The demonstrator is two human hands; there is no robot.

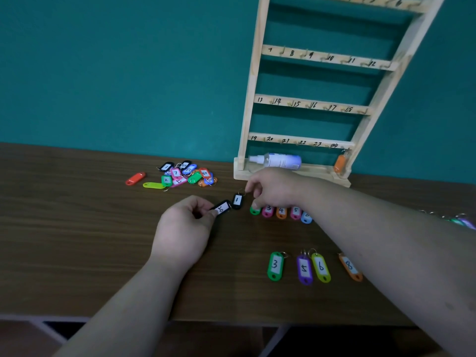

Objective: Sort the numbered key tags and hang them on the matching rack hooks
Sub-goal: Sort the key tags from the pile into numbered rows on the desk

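Note:
My left hand (184, 228) pinches a black key tag marked 20 (222, 207) just above the table. My right hand (274, 188) holds the ring of a black tag marked 1 (237, 200), which hangs beside the first. Under my right hand lies a row of tags (281, 212) numbered 3, 4, 5 and more. Nearer me lie a green 3 (275, 265), purple 5 (304, 269), yellow 6 (321, 267) and orange 8 (350, 267). An unsorted pile of tags (184, 174) sits at the back. The wooden rack (311, 104) with numbered hooks leans on the wall.
A spray bottle (278, 161) lies on the rack's base, and an orange tag (340, 163) hangs on hook 24. A red tag (135, 178) and a yellow tag (153, 185) lie left of the pile. More tags (461, 221) show at the far right. The table's front edge (231, 319) is close.

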